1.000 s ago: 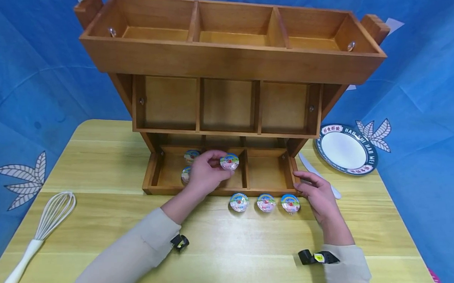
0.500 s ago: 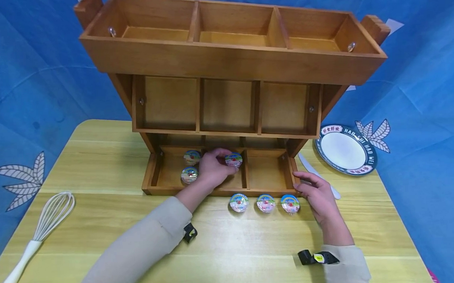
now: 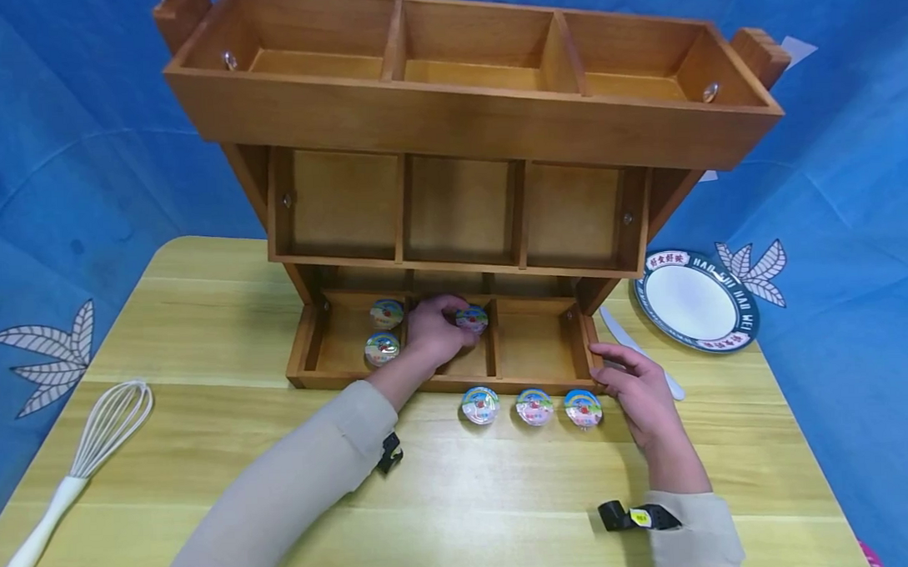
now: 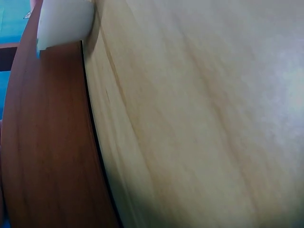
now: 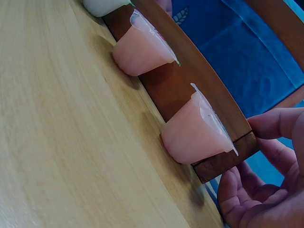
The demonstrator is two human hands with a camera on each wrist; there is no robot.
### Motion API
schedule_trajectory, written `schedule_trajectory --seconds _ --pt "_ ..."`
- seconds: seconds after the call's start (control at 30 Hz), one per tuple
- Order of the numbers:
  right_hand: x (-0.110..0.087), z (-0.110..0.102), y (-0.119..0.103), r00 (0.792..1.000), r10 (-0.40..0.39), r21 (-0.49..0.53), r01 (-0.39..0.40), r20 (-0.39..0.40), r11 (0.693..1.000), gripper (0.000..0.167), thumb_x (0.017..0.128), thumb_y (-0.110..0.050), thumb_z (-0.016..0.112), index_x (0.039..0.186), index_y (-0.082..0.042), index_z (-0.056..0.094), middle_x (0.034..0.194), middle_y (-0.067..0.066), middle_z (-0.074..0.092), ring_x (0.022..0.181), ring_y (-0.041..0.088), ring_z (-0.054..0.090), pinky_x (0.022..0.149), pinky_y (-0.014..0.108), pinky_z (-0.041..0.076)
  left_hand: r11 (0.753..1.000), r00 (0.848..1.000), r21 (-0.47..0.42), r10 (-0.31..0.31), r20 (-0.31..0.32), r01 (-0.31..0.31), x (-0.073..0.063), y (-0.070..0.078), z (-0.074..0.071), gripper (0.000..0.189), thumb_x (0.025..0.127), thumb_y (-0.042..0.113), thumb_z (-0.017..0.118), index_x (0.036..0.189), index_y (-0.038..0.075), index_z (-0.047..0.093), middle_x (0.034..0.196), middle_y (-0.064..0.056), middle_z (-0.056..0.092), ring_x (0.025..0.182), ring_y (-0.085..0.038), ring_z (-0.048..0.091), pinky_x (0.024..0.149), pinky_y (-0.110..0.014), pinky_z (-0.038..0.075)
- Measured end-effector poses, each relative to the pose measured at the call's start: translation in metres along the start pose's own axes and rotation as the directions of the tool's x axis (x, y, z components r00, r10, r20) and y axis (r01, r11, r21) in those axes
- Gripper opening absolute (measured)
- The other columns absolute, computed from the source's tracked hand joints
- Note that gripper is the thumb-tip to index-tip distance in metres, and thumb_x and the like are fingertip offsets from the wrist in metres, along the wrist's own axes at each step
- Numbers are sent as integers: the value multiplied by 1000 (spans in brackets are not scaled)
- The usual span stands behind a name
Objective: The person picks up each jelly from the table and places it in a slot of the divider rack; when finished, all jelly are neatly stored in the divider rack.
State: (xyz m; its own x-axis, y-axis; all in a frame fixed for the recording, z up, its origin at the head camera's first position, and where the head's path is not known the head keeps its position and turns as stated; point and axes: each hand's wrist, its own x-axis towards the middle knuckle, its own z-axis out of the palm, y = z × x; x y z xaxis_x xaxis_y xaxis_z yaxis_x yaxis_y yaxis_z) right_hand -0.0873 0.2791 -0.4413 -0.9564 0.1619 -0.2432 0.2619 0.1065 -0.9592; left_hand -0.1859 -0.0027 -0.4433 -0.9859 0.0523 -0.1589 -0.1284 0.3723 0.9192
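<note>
My left hand (image 3: 431,333) grips a small foil-lidded jelly cup (image 3: 472,319) inside the middle compartment of the wooden rack's bottom tray (image 3: 397,380). Two more jelly cups, one upper (image 3: 387,314) and one lower (image 3: 382,348), sit in its left compartment. On the table before the tray stand a white cup (image 3: 480,406) and two pink cups, one in the middle (image 3: 534,407) and one at the right (image 3: 583,408). With its fingertips, my right hand (image 3: 641,394) holds the tray's front right corner (image 5: 228,156). The left wrist view shows only a white cup (image 4: 66,21) beside the tray front (image 4: 52,133).
Above the bottom tray the rack has a middle tier (image 3: 459,208) and an overhanging top tier (image 3: 478,116), each with three compartments. A whisk (image 3: 74,480) lies at the left. At the right are a knife (image 3: 629,342) and a round plate (image 3: 691,300).
My left hand has moved right and slightly back with the jelly cup, deeper into the middle compartment, uncovering the two cups at the left. The right hand stays at the corner.
</note>
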Motion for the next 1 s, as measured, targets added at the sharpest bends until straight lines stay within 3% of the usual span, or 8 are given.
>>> schedule_trajectory --seconds 0.43,0.67,0.87,1.0 --pt "1 -1 -1 1000 14 8 -14 2 1000 40 95 -2 62 134 3 57 138 8 46 107 21 49 75 24 48 1000 1000 -14 19 10 -19 0 3 0 49 65 -3 88 110 9 71 106 -6 65 94 -23 60 79 -33 52" --pt "2 0 0 1000 15 -4 -15 6 1000 41 95 -2 62 135 3 56 139 9 45 107 21 49 75 24 48 996 998 68 62 10 -62 -3 4 -2 54 65 0 89 115 8 69 108 -7 65 98 -26 61 83 -35 51" --pt "2 0 1 1000 16 3 -16 7 1000 41 95 -2 62 135 3 56 140 9 44 108 21 49 76 24 48 980 990 144 139 10 -139 -12 10 -10 59 66 5 90 120 5 66 113 -10 67 103 -28 61 89 -37 50" --pt "2 0 2 1000 10 9 -10 5 1000 39 94 -1 62 133 2 58 138 9 45 108 22 50 76 24 49 977 988 151 152 23 -154 -23 14 -17 63 69 8 89 126 6 63 120 -10 65 107 -27 60 91 -37 50"
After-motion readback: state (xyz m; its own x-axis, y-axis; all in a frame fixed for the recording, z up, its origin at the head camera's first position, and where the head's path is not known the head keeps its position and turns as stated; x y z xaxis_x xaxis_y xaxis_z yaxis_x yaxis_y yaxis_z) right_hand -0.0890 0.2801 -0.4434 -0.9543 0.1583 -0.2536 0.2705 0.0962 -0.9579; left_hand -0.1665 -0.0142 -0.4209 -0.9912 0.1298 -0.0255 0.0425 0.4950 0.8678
